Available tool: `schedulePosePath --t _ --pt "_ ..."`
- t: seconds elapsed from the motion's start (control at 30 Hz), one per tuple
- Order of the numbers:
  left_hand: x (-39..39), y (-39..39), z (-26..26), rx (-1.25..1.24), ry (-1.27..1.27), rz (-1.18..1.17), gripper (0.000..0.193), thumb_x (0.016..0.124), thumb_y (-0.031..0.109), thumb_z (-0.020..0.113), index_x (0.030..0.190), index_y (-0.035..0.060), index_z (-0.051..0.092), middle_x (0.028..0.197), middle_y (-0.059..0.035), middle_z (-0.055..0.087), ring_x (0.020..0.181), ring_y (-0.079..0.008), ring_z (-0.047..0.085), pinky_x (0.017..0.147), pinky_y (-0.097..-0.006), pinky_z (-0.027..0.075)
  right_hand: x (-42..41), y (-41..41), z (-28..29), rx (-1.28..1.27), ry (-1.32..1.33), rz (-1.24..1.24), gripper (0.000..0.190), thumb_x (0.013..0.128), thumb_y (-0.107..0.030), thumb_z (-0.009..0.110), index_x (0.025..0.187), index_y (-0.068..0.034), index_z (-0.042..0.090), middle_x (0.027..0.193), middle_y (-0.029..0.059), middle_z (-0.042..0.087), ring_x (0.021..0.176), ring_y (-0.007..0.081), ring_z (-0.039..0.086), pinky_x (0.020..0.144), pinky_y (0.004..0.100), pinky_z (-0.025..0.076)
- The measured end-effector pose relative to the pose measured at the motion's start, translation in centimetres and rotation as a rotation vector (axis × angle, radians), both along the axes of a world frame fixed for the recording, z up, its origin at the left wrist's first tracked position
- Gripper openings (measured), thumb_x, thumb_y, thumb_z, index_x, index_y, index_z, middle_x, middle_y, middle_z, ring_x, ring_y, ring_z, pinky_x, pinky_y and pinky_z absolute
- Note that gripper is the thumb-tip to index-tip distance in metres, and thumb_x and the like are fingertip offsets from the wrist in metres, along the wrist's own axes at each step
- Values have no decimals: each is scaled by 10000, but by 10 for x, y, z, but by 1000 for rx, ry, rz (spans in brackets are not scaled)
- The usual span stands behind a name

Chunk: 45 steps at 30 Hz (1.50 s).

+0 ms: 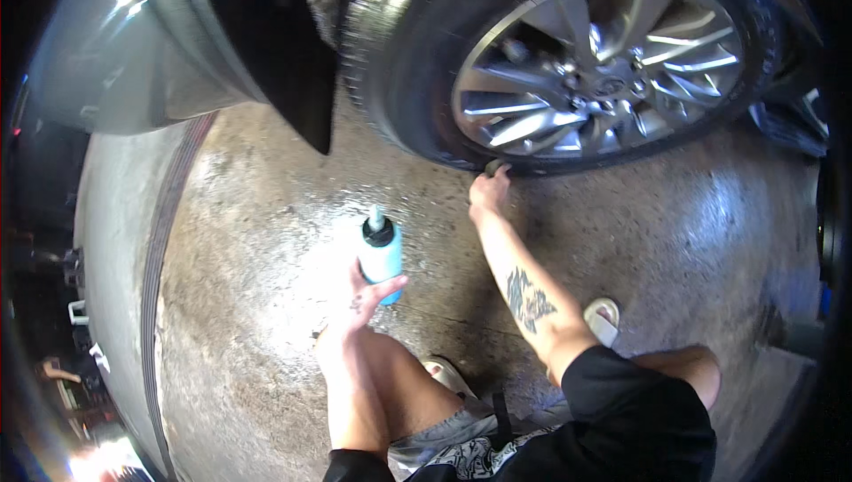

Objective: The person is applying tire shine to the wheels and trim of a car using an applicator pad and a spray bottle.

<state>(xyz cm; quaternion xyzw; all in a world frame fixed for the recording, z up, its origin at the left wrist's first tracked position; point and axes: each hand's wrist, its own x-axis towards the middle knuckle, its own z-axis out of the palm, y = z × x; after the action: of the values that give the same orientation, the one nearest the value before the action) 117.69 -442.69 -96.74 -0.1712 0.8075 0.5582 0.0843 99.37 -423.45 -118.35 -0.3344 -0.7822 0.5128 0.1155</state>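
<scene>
A squeeze bottle (383,259) of light blue liquid, with a black collar and a pointed nozzle, stands upright in my left hand (363,292). My right hand (490,190) grips a small dark pad (494,166), held against the lower sidewall of a car tire (419,82); my fingers partly hide the pad, so its material is unclear. Inside the tire sits a multi-spoke alloy wheel (609,86) with shiny metal faces and a logo on its center cap.
Grey car bodywork (146,49) and a black mudguard (299,76) hang at the upper left. The concrete floor (266,216) looks wet. A grooved dark strip (156,262) runs along the left. My slippered feet rest below, beside a slipper (602,322).
</scene>
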Motion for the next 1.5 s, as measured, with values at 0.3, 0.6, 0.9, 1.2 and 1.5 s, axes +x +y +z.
schedulePosePath --t 0.3,0.6,0.9,1.2,1.5 --pt "23 -77 -45 122 132 150 644 656 139 852 1198 2 532 1028 -107 661 933 -201 619 854 -365 500 58 -53 442 -933 983 530 348 809 -26 531 1148 10 600 865 50 651 669 97 603 553 245 496" --pt "31 -36 -23 211 255 172 597 695 61 804 1211 -7 512 1052 -109 647 923 -190 611 830 -349 508 37 -155 437 -110 1279 473 632 873 29 519 1449 71 261 1328 321 488 1255 409 489 1086 404 377" --pt "71 28 107 466 1 359 580 751 19 723 1270 -1 463 1146 -121 599 1032 -222 584 913 -361 472 41 -42 626 -930 662 421 157 974 -175 552 1014 -31 603 626 -40 492 546 26 432 471 222 318" --pt "71 27 273 311 -164 212 500 757 -39 733 1183 39 483 983 -51 576 908 -183 580 825 -332 466 -21 240 656 -1845 812 -119 225 936 -96 535 1118 35 541 1135 169 603 1071 269 594 985 432 482" --pt "55 30 375 56 -208 144 494 759 53 745 1185 48 495 959 -29 553 904 -167 564 823 -337 469 -68 483 526 -1694 873 -684 316 983 -66 297 1209 55 482 1313 225 485 1250 364 451 1078 555 379"
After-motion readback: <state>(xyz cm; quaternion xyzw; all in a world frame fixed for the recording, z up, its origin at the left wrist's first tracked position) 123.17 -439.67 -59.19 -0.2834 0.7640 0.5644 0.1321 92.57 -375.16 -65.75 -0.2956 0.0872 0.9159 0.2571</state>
